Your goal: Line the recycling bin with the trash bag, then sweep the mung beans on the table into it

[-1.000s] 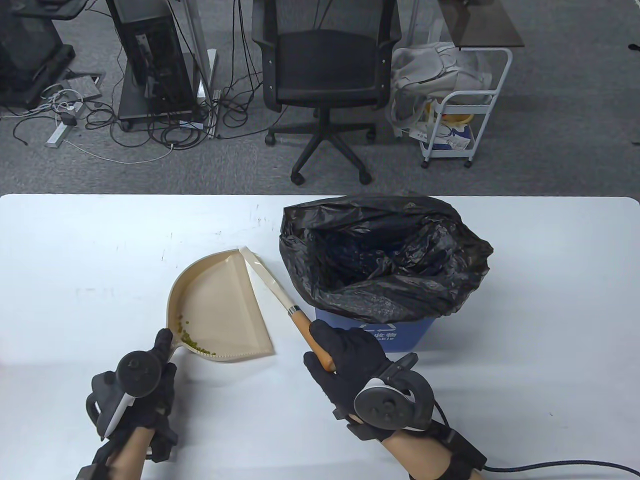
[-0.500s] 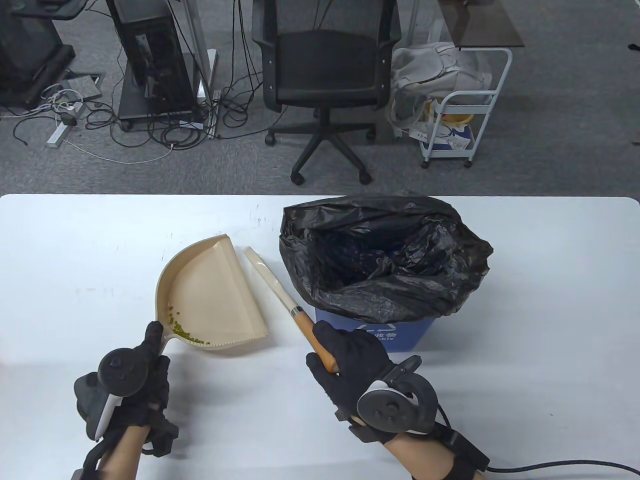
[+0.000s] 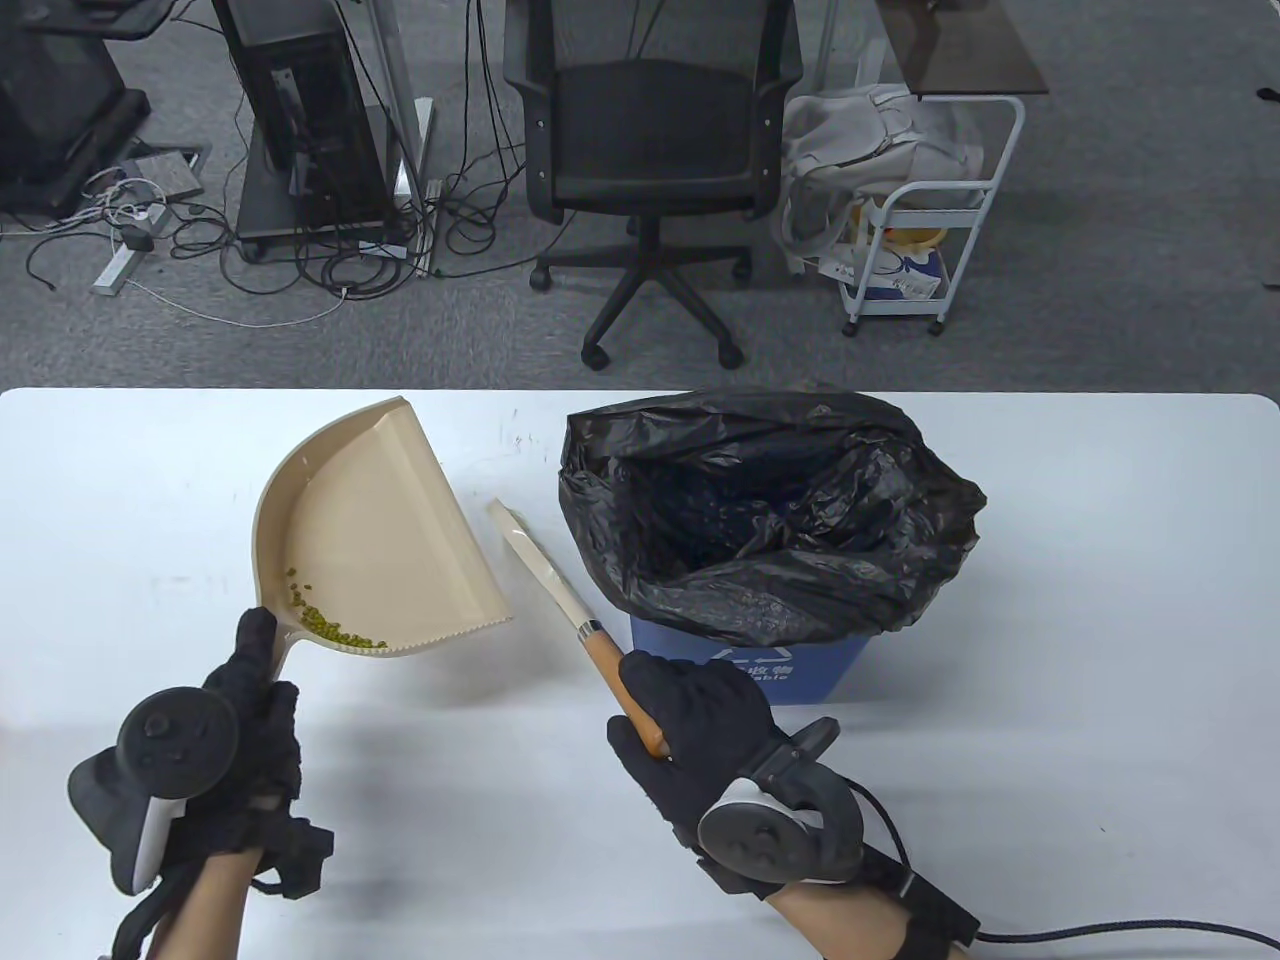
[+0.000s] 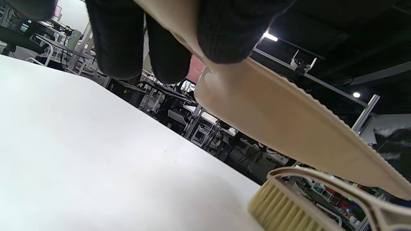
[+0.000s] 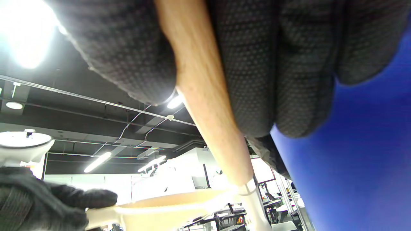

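Table view: the left hand (image 3: 245, 700), at 7 o'clock, has its fingers curled round the handle of the dustpan (image 3: 370, 530), which is lifted and tipped back, so the mung beans (image 3: 325, 622) sit in a small heap at its rear wall by the handle. The right hand (image 3: 700, 725), at 5 o'clock, is clamped on the wooden handle of the brush (image 3: 560, 590), whose head points to 11 o'clock between dustpan and bin (image 3: 790, 665). The blue bin stands right of centre, its black bag (image 3: 770, 510) draped over the rim and gaping open. The step in hand looks like carrying the beans to the bag. To do it well, I would keep the dustpan tilted back until its lip is past the bag's edge at 3 o'clock from it, then tip slowly, lest beans bounce off the loose plastic. The white table (image 3: 1100, 600) is smooth, so spilled beans would roll. Beyond it at 12 o'clock are grey carpet, an office chair (image 3: 650, 130), a white cart (image 3: 930, 200) and cables.

Left wrist view: gloved fingers (image 4: 118, 38) wrap the dustpan's handle at the top; its serrated edge hangs above the brush bristles (image 4: 282, 211).

Right wrist view: fingers (image 5: 289, 64) close round the wooden handle, the blue bin wall just beside at 3 o'clock.
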Motion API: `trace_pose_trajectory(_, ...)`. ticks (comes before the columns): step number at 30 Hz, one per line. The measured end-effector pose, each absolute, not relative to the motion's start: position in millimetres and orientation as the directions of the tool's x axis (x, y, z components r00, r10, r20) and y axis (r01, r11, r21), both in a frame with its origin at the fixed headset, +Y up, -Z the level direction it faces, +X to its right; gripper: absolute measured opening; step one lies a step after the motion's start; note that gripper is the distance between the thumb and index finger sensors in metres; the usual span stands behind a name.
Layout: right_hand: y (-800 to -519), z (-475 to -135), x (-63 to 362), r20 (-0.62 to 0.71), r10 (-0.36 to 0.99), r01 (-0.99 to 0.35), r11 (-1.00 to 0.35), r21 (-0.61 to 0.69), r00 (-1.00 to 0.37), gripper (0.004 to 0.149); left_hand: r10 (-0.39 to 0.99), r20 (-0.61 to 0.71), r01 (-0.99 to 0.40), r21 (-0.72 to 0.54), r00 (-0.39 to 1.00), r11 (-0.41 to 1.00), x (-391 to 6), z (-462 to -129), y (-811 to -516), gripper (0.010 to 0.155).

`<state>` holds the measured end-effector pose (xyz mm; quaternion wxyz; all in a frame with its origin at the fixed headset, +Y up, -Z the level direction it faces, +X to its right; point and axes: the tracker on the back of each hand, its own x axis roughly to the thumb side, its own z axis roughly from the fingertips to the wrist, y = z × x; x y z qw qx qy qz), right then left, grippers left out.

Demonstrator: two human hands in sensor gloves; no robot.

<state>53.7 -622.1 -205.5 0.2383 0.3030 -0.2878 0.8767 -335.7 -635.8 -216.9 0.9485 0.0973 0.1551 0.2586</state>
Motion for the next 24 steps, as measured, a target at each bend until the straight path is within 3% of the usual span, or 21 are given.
trace_pose_trajectory(11, -625, -199, 47, 0.679, 0.209, -0.574, -0.73, -0.371, -0.704, 0.056, 0.528, -0.195, -0.451, 0.331, 0.826, 0.829, -309, -214, -574, 0.064)
trace_pose_trajectory(24, -625, -197, 45, 0.684, 0.195, -0.566, -0.736, -0.372, -0.703, 0.056, 0.5, -0.088, -0.448, 0.332, 0.862, 0.83, -239, -243, -526, 0.064)
